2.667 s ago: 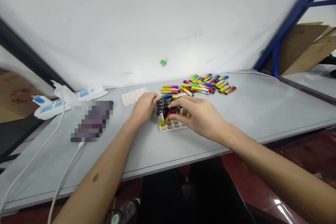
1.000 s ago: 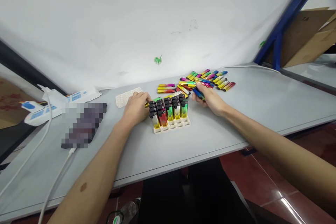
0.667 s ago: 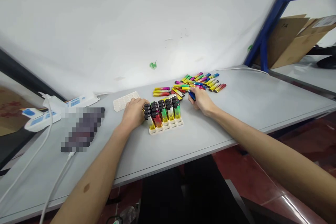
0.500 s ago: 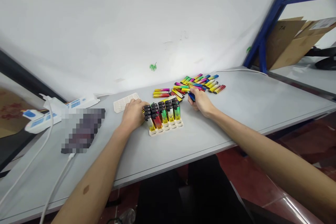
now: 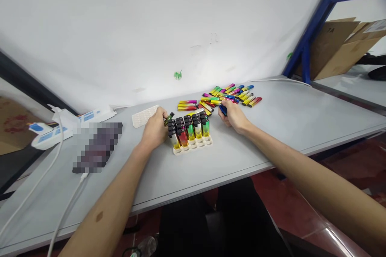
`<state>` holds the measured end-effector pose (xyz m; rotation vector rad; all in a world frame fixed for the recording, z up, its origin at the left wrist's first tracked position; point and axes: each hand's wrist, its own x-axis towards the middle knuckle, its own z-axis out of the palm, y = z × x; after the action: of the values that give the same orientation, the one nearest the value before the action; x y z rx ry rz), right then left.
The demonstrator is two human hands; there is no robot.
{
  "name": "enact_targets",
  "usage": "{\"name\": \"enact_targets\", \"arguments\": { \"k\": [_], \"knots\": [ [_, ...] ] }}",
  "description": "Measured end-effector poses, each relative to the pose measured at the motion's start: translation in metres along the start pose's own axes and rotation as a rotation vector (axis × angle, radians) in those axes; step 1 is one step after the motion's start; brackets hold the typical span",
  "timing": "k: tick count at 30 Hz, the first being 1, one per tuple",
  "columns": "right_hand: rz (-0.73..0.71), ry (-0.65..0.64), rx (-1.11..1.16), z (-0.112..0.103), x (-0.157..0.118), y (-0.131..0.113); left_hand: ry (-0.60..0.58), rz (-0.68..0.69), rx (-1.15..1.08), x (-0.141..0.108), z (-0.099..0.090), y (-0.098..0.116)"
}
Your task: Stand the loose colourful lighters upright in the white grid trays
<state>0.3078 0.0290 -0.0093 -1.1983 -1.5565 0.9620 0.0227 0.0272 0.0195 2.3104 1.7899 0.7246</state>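
My left hand [image 5: 156,126] is closed around a lighter [image 5: 169,118], whose dark top sticks out beyond the fingers. It is at the left end of a white holder [image 5: 193,145] in which several metallic-coloured lighters [image 5: 189,130] stand upright in rows, black tops up. To the right of the holder, my right hand [image 5: 234,117] grips a blue lighter [image 5: 223,110], mostly covered by the fingers. Behind both hands lies a loose pile of lighters [image 5: 230,95] in yellow, green, pink and blue.
A second white holder [image 5: 141,118] lies behind my left hand. Toward the left are a pixelated dark device [image 5: 98,148] with a white cable [image 5: 72,194] and a power strip [image 5: 50,138]. A white wall [image 5: 144,40] backs the table; cardboard boxes [image 5: 337,48] stand beyond the blue frame [image 5: 316,24].
My left hand has risen slightly, and the lighter in it now shows above the row's left end. My right hand stays by the pile with the blue lighter. The view has shifted a little.
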Motion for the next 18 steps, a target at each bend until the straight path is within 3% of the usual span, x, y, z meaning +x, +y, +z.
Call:
{"name": "enact_targets", "arguments": {
  "k": [7, 15, 18],
  "knots": [
    [0.029, -0.023, 0.197, 0.004, -0.006, -0.019, 0.015, 0.006, -0.128, 0.001, 0.004, -0.003],
    [-0.162, -0.072, 0.197, -0.012, -0.010, -0.034, 0.001, 0.049, -0.114, -0.001, 0.004, -0.001],
    [-0.182, -0.066, 0.243, -0.007, -0.020, -0.043, -0.013, 0.053, -0.104, -0.001, 0.003, 0.000]
  ]
}}
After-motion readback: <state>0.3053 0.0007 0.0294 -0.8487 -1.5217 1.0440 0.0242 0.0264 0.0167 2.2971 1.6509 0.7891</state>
